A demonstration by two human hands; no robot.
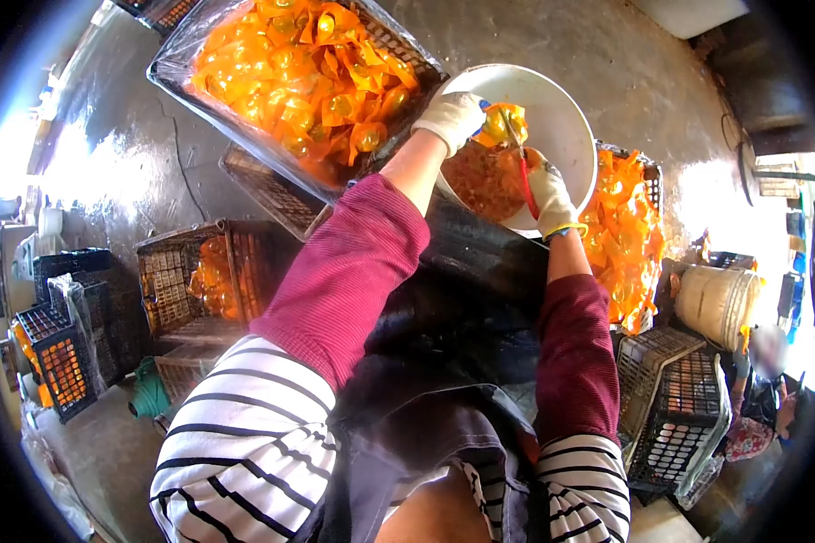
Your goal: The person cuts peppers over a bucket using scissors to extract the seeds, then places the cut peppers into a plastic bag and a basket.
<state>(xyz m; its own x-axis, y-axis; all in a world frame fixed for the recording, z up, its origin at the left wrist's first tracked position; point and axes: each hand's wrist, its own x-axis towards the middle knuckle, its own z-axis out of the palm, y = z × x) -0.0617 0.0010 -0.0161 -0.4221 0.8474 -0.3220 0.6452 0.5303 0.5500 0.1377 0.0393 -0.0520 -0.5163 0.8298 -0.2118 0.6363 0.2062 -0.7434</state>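
Holding an orange piece (501, 124) over a white bucket (560, 104), the person's left hand (453, 122) is pinched firmly around it; the fingertips are partly hidden, and a bit of blue beside them is hard to make out. The right hand (551, 193) is curled around a red-handled tool (526, 184), its metal end at the piece; how far its handles stand apart cannot be told. Shadow blurs the small, flaky, reddish scraps (484, 185) in the bucket. Cut off at the top, a crate (392, 34) lined with crinkly clear plastic (174, 77) brims with shiny, rounded pieces with loose, petal-like flaps. Ragged, thin orange film (623, 226) fills a second crate (653, 184) on the right, partly covered by the bucket and forearm. The gloves (445, 116) are pale fabric, the sleeves (362, 249) ribbed maroon, the apron (475, 258) dark and glossy.
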